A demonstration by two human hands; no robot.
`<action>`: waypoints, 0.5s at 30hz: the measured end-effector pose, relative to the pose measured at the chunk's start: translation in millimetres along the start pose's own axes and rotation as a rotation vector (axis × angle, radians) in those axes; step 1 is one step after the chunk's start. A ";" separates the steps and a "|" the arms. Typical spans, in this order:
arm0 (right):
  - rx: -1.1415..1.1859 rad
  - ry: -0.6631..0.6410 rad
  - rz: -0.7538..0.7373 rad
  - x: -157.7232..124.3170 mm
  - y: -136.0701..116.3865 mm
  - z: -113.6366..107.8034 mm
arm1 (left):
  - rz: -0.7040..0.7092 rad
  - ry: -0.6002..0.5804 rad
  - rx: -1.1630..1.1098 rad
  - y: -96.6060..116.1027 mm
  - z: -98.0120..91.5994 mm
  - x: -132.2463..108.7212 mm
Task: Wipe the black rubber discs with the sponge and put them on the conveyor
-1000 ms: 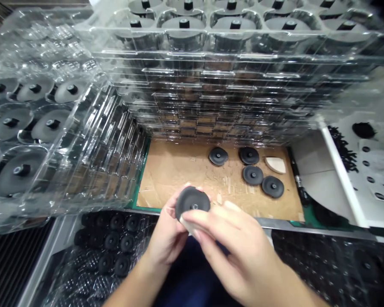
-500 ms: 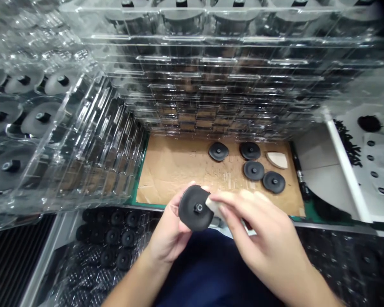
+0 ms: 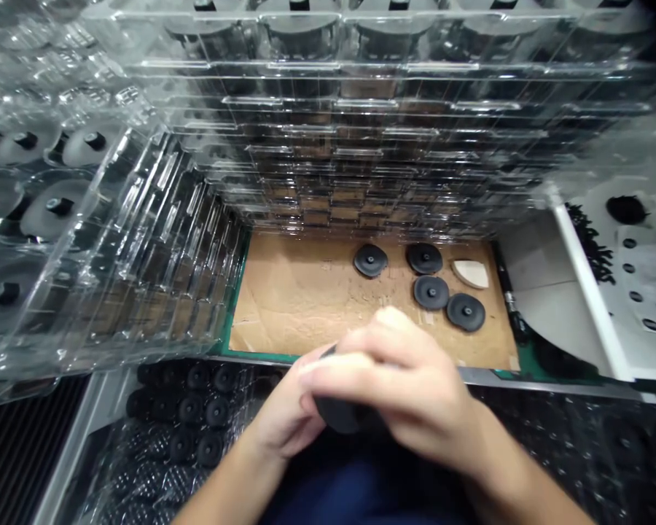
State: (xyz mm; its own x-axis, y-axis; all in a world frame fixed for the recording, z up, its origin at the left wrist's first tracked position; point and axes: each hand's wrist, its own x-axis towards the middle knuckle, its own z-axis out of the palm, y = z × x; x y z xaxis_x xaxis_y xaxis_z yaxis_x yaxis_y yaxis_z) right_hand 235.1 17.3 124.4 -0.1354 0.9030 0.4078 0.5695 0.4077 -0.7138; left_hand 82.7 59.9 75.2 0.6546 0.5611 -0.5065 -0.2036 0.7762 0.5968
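Observation:
My left hand [image 3: 292,408] is closed on the edge of a black rounded disc [image 3: 339,415], low in front of my body. Across the top of that disc lies my right hand [image 3: 399,372], fingers bent over it. It covers most of the disc and its central stub. The small pale wedge-shaped pad in the right fingers half a second ago is hidden behind them now. Beyond my hands, several similar discs with short central stubs, one of them this black disc [image 3: 370,260], lie on a cardboard sheet [image 3: 284,292]. A second pale wedge [image 3: 470,273] rests beside them.
Tall stacks of clear plastic trays [image 3: 350,106] rise behind the cardboard, with another stack [image 3: 158,226] on the left. A white-edged panel [image 3: 590,284] stands at the right. Trays of black parts [image 3: 197,412] sit below the bench edge.
My right hand has moved left and over the disc, covering its face and hiding the pale wedge. The disc sits slightly lower. The view has shifted slightly.

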 end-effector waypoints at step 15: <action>-0.055 0.154 0.705 -64.7 53.9 34.3 | -0.123 -0.192 -0.222 7.3 1.0 0.1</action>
State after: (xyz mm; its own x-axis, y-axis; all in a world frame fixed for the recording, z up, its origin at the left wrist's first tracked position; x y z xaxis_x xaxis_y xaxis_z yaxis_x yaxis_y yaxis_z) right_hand 246.8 -14.5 40.0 0.3928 0.9176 -0.0604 0.5199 -0.2758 -0.8085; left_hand 82.0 65.4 80.2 0.8053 0.4107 -0.4275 -0.2540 0.8906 0.3772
